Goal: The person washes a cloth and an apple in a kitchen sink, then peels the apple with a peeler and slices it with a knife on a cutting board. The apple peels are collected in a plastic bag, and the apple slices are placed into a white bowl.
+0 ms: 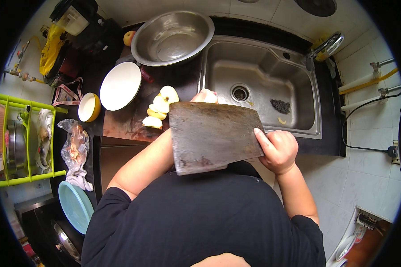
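Here the cleaver (211, 135) fills the centre of the head view: a broad, near-rectangular blade held flat-side up, its steel dull grey-brown with dark mottled staining and a rough, worn patina; edges straight, corners slightly rounded. The right hand (278, 150) sits at the blade's 3 o'clock side, clenched round the handle, forefinger laid along the blade's right edge. The left hand (205, 96) shows only at the blade's 12 o'clock edge, mostly hidden behind the steel; the fingertips touch a pale apple piece (208, 95), but I cannot tell how the grip is formed.

At 10 o'clock from the cleaver, apple slices (159, 107) lie in a loose cluster on a reddish-brown wooden cutting board (124, 124): cream flesh, yellow-green skin, one cut face showing the core. Further toward 10 o'clock, a white round plate (120, 85) and, beside it, a small yellow bowl (89, 107) with a white inside. At 11 o'clock, a wide stainless steel basin (171, 38), brushed and shiny, with a whole red-yellow apple (128, 38) just beside its left rim. At 1 o'clock, the stainless steel sink (258, 84), rectangular with rounded corners, holds a dark scrap clump near the drain. At 9 o'clock, a crumpled clear plastic bag (75, 149); below it a pale blue plate (75, 207).
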A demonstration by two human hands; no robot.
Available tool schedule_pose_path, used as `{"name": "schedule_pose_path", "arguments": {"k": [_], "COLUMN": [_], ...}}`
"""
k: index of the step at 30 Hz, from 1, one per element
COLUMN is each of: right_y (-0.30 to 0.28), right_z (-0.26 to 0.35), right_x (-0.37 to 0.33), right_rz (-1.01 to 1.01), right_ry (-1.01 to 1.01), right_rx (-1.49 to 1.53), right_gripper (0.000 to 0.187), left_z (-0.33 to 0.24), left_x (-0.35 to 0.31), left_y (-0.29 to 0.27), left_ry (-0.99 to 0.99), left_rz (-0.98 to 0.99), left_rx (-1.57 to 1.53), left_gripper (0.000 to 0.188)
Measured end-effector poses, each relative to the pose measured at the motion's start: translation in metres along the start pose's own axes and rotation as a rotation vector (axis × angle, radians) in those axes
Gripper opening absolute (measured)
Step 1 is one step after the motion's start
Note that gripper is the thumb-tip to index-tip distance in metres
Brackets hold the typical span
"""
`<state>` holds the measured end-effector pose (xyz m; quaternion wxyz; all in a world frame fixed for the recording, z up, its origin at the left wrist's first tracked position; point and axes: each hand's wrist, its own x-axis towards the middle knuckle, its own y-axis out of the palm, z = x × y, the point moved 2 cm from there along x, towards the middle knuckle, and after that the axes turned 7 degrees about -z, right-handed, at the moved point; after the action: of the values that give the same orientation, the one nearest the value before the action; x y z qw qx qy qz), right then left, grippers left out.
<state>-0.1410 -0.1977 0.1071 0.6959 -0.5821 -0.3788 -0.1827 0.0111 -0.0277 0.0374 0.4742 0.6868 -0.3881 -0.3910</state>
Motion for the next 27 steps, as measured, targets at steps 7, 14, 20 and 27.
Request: {"name": "schedule_pose_path", "arguments": {"k": [7,14,20,27], "right_y": [-0.006,-0.007,-0.006,-0.005], "right_z": [-0.027,-0.004,0.010,0.012], "right_x": [-0.022,-0.003,0.009,0.011], "right_rz": [0.036,-0.037,0.002,-0.023], "right_ry": [0.429,0.171,0.050,0.033], "right_rx": [0.115,0.190,0.167,0.205], "right_gripper": [0.033,0.041,0.039,0.037], "left_z": [-0.010,-0.003,-0.012,-0.013], "left_x": [-0.001,0.001,-0.017,-0.021], "left_y": [0.019,0.022,0.059,0.058], "left_ry": [0.259,0.219,0.193,0.258], "left_rz": [-0.542,-0.579,-0.436,-0.484], "left_rx": [0.531,0.386,0.714,0.549], "left_gripper": [0.032,0.044,0.051,0.048]}}
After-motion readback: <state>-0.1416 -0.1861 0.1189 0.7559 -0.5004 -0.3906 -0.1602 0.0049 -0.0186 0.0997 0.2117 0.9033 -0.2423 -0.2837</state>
